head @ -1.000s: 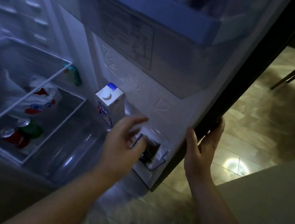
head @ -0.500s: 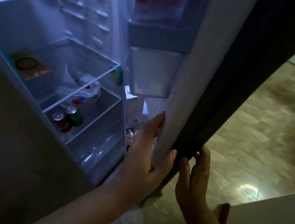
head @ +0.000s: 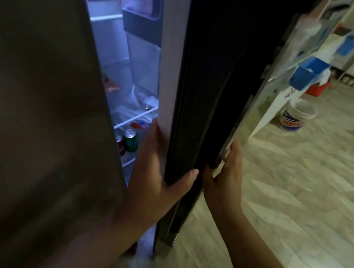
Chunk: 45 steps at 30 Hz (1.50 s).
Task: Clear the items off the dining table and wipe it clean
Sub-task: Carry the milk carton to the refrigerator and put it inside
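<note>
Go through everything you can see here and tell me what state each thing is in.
Fridge door: partly open, narrow gap.
Fridge interior: lit.
Left hand: gripping the door's edge, thumb across its dark side.
Right hand: holding the door's outer edge.
Green can: upright on a fridge shelf.
White bucket: upright on the floor.

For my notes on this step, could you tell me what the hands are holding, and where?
Both hold the fridge door by its free edge: the left hand wraps its inner side, the right hand grips its outer side.
</note>
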Available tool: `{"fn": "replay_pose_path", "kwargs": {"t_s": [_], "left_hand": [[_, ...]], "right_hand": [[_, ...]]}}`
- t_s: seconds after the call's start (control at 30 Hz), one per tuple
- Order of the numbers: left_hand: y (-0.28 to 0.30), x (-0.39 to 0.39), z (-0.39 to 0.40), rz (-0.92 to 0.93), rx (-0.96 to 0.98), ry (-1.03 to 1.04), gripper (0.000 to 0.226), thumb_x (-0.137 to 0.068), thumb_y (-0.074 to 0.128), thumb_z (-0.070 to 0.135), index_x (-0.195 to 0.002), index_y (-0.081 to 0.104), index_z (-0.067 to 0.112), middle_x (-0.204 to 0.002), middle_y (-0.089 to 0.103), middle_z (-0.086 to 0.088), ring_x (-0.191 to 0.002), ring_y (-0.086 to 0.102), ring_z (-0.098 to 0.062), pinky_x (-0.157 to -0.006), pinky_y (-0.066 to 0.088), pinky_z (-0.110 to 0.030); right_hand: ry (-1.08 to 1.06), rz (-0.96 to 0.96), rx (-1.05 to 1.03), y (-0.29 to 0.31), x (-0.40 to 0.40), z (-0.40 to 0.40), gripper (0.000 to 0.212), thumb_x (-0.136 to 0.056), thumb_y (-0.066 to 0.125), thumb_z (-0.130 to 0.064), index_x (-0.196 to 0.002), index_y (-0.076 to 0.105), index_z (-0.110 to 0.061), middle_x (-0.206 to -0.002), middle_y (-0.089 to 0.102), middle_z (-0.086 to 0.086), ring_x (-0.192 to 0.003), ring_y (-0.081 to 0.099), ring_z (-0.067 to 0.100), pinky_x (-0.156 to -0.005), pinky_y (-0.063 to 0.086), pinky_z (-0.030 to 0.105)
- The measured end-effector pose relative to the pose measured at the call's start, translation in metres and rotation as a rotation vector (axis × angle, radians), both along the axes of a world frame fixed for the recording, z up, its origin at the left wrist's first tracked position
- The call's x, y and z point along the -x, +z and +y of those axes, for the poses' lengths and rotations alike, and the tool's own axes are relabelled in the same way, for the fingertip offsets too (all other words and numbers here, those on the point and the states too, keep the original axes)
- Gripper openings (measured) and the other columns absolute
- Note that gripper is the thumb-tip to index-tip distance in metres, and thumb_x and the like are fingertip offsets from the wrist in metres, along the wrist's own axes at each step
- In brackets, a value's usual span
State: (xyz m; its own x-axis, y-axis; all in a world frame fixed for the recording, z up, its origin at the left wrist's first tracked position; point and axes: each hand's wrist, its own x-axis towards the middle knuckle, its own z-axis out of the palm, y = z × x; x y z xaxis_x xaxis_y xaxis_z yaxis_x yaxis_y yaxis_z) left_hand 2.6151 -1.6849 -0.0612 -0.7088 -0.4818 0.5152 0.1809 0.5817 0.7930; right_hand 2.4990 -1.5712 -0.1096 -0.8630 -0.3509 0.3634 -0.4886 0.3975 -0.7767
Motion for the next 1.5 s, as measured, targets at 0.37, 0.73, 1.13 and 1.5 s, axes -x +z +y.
{"fn": "replay_pose_path", "kwargs": {"t_s": [0.37, 0.73, 1.13, 1.5], "left_hand": [[0.026, -0.034, -0.069, -0.341, 1.017, 0.727, 0.089, -0.085, 0.065, 0.042, -0.154, 0.019, 0.01, -0.161, 0.014, -0.015, -0.15, 0.01, -0.031, -0.113, 0.0, -0.065], [0.021, -0.041, -0.082, -0.632, 1.252, 0.885, 0.093, -0.091, 0.056, 0.047, -0.155, 0.004, 0.004, -0.162, -0.004, -0.015, -0.15, -0.001, -0.029, -0.117, 0.0, -0.055], [0.025, -0.04, -0.078, -0.628, 1.173, 0.885, 0.092, -0.089, 0.06, 0.038, -0.156, 0.005, 0.006, -0.162, -0.005, -0.011, -0.151, 0.0, -0.026, -0.118, -0.007, -0.053], [0.028, -0.036, -0.074, -0.677, 1.122, 0.886, 0.097, -0.086, 0.063, 0.036, -0.156, 0.004, 0.005, -0.162, -0.006, -0.012, -0.151, -0.004, -0.026, -0.117, -0.009, -0.055]], "right_hand": [[0.102, 0.168, -0.013, 0.008, 0.001, -0.078, 0.112, -0.075, 0.078, -0.027, -0.154, 0.0, -0.009, -0.164, 0.001, 0.008, -0.15, -0.005, 0.008, -0.119, 0.005, 0.017], [-0.029, 0.182, -0.117, 0.009, -0.008, -0.138, 0.112, -0.074, 0.077, -0.039, -0.154, 0.002, -0.012, -0.163, 0.006, 0.009, -0.15, 0.004, 0.024, -0.119, 0.006, 0.043], [-0.017, 0.18, -0.121, 0.007, -0.005, -0.149, 0.112, -0.075, 0.076, -0.044, -0.154, 0.003, -0.013, -0.163, 0.006, 0.01, -0.15, 0.004, 0.026, -0.12, 0.007, 0.048], [0.008, 0.175, -0.114, 0.007, -0.004, -0.151, 0.11, -0.077, 0.073, -0.048, -0.154, 0.005, -0.01, -0.162, 0.007, 0.012, -0.15, 0.005, 0.029, -0.12, 0.008, 0.049]]}}
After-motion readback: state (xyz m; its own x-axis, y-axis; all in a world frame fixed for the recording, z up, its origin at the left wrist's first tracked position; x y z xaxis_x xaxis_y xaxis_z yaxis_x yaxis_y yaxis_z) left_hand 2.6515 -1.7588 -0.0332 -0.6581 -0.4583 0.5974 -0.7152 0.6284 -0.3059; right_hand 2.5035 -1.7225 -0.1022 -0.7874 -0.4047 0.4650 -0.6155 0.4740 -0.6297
